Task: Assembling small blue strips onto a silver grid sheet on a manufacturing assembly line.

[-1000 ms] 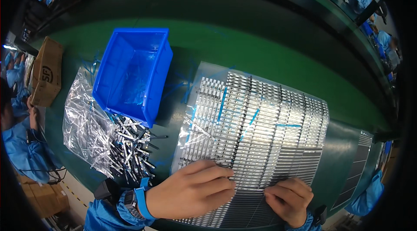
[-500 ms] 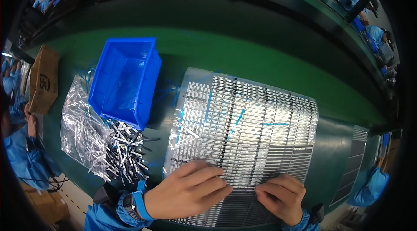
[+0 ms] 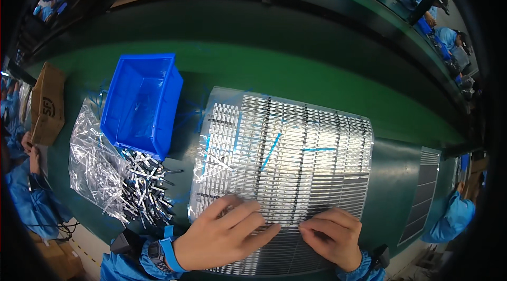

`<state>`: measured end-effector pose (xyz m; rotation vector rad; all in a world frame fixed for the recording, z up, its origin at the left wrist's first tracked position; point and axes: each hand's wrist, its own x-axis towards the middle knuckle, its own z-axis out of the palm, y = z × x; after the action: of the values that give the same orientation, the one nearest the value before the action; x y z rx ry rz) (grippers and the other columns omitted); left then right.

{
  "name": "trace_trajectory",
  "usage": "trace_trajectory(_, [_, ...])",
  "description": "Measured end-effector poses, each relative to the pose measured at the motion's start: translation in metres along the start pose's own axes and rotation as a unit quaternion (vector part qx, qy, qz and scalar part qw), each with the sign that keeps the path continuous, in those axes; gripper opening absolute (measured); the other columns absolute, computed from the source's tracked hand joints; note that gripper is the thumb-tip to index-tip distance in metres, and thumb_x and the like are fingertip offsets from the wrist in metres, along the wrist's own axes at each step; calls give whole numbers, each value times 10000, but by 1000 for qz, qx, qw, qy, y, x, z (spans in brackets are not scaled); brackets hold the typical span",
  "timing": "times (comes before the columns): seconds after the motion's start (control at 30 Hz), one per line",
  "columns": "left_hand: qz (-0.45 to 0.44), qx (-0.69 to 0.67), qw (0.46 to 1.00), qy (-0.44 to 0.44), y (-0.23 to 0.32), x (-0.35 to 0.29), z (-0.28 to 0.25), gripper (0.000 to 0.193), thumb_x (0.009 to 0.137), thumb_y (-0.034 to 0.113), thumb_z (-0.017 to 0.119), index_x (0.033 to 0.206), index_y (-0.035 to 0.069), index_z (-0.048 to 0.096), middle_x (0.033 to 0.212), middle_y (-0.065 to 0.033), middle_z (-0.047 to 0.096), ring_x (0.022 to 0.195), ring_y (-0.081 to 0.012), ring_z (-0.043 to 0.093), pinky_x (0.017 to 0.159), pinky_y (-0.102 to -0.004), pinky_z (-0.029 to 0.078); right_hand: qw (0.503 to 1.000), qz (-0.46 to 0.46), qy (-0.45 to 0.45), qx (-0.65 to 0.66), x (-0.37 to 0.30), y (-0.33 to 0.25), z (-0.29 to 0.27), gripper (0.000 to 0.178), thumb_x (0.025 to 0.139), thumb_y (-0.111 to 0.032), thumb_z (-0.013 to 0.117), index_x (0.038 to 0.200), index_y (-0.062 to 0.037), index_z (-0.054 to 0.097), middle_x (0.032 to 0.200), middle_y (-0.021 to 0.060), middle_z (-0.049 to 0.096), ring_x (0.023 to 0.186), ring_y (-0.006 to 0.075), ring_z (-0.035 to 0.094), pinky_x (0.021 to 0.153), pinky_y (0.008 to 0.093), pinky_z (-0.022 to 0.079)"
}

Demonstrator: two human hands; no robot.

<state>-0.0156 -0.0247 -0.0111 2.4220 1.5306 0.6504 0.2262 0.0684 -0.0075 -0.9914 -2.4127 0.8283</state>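
A sheet (image 3: 285, 170) covered in rows of narrow silver strips lies on the bench in front of me, with bare dark grooves in its lower right part. My left hand (image 3: 224, 233) rests over its lower middle, fingers apart and bent, the index fingertip touching the lowest silver row. Its thumb is mostly hidden. At the same row, a little to the right, my right hand (image 3: 335, 236) has thumb and index finger pinched together. Whatever is between them is too small to make out. Loose white strips (image 3: 214, 167) and blue thin strips (image 3: 271, 151) lie on the sheet.
Left of the sheet stand a blue bin (image 3: 140, 106), a clear plastic bag (image 3: 95, 159) and a pile of loose black-and-silver strips (image 3: 148, 188). A cardboard box (image 3: 47, 104) is farther left; another grooved sheet (image 3: 421, 196) lies right. People in blue work around the bench.
The whole view has shifted slightly, moving the bench things left in the picture. My left index finger has stretched out a little; both hands stay at the same row of the sheet.
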Motion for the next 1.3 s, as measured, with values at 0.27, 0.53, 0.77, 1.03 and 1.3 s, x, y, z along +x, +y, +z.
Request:
trace_trajectory(0.27, [-22, 31, 999, -26, 10, -2, 5, 505, 762, 434, 757, 1248, 297, 737, 1144, 6, 565, 1133, -196, 549, 940, -422, 449, 1000, -3, -1, 8, 0, -1, -2, 178, 693, -38, 863, 853, -80, 796, 814, 32, 714, 674, 167, 682, 589, 296, 543])
trace_trajectory(0.53, [-44, 38, 998, -29, 16, 1, 5, 544, 759, 474, 753, 1284, 341, 706, 1159, 14, 556, 1143, -203, 534, 975, -446, 419, 993, 86, -7, 80, -2, -3, -4, 144, 766, -76, 850, 893, -52, 787, 817, 58, 711, 626, 126, 650, 543, 258, 509])
trace_trajectory(0.77, [-37, 46, 998, -25, 13, -2, 3, 546, 760, 470, 755, 1287, 339, 703, 1165, 13, 564, 1156, -208, 537, 976, -452, 420, 988, 93, 53, 107, 4, -5, 6, 188, 780, -57, 851, 934, -17, 752, 817, 57, 688, 581, 76, 569, 506, 224, 433])
trace_trajectory(1.03, [-13, 19, 1000, 4, 12, -2, 2, 488, 795, 390, 782, 1257, 245, 723, 1187, -1, 567, 1156, -226, 548, 968, -434, 443, 989, 88, 58, 105, 9, -9, 3, 189, 717, -40, 887, 841, -41, 744, 716, 32, 658, 577, 82, 556, 502, 230, 424])
trace_trajectory(1.3, [-192, -14, 962, 192, -17, -1, -33, 194, 758, 62, 808, 947, 100, 786, 903, -59, 690, 886, -264, 629, 777, -376, 515, 984, 96, 62, 136, -1, 0, 4, 157, 739, -31, 866, 837, -42, 744, 726, 33, 662, 567, 72, 559, 499, 230, 430])
